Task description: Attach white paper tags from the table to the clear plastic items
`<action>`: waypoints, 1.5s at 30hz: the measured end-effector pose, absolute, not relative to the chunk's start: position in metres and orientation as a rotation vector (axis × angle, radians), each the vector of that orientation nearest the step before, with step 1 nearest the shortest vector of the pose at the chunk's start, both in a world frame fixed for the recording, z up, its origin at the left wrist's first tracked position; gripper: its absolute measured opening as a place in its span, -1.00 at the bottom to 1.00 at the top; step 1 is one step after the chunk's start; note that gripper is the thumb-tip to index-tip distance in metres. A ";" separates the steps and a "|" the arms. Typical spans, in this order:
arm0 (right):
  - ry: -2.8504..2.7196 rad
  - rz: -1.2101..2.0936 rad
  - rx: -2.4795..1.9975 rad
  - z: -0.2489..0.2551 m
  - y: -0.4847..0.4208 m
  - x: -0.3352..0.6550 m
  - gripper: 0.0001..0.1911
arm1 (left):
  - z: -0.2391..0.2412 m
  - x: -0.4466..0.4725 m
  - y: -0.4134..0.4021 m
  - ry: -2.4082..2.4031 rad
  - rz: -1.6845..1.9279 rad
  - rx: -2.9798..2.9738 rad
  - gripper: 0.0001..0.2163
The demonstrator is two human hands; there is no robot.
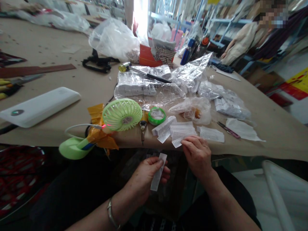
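Observation:
My left hand (151, 170) is in front of the table edge, its thumb pressing a narrow white label strip (158, 173) against the fingers. At the table's front edge, my right hand (197, 152) has its fingertips closed on the near corner of a fanned stack of printed labels (181, 130). How many labels it grips is hidden. Left of that stack lies another fanned pile of white strips (165, 128). To the right is a smaller printed stack (211, 134). A green round tub (156, 115) with whitish contents stands behind the piles.
Left of the labels, a green fan (122, 115) is taped at the edge beside a pointed metal-tipped tool (142, 128). Behind lie plastic-wrapped bundles (137, 85) and a small hammer (146, 73). A cutter (228, 130) lies right; a white power bank (40, 106) left. A person (245, 41) is behind.

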State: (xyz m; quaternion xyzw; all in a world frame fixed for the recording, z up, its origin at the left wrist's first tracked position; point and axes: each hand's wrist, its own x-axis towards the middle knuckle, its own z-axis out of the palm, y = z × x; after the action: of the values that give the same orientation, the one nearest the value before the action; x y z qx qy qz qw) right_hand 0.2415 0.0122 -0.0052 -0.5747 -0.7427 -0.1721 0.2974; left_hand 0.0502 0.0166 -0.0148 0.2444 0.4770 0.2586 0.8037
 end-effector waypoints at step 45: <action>-1.848 -0.298 -1.450 -0.009 -0.026 0.267 -0.57 | 0.002 0.052 0.014 0.960 0.479 0.388 -0.87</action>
State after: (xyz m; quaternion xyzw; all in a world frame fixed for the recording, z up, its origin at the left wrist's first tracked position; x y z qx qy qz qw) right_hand 0.2666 -0.0258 -0.0090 -0.5672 -0.7229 -0.1167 0.3770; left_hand 0.0516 0.0140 0.0015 0.1838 0.4545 0.2266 0.8416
